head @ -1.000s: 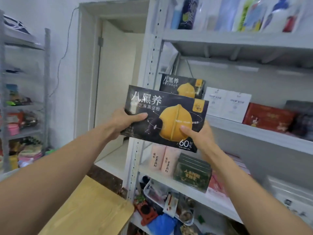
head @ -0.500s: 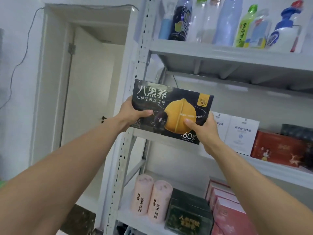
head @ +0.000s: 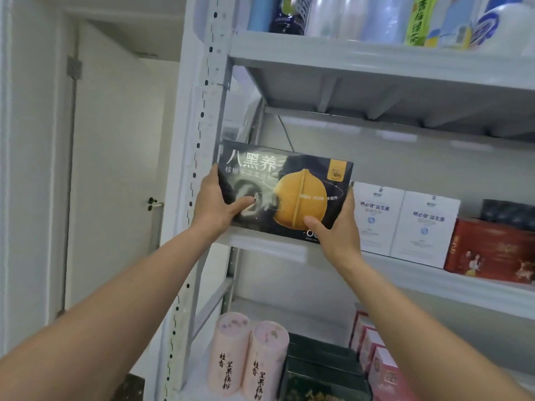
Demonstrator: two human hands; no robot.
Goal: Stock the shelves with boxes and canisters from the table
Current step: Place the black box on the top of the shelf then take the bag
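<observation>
A black box (head: 289, 186) with white lettering and a yellow fruit picture stands upright at the left end of the middle shelf (head: 405, 273). My left hand (head: 215, 205) grips its left edge, thumb across the front. My right hand (head: 337, 230) grips its lower right corner, thumb on the front. The box's bottom edge is level with the shelf's front lip. Whether another black box stands behind it is hidden.
Two white boxes (head: 405, 221) and a red box (head: 489, 250) stand to the right on the same shelf. Bottles (head: 411, 18) line the shelf above. Two pink canisters (head: 249, 360), dark green boxes (head: 324, 369) and pink boxes (head: 382, 366) fill the shelf below. A white door (head: 115, 169) is at left.
Both hands carried the black box up and forward from chest height to the left end of the middle shelf. The view moved closer to the shelving and tilted up.
</observation>
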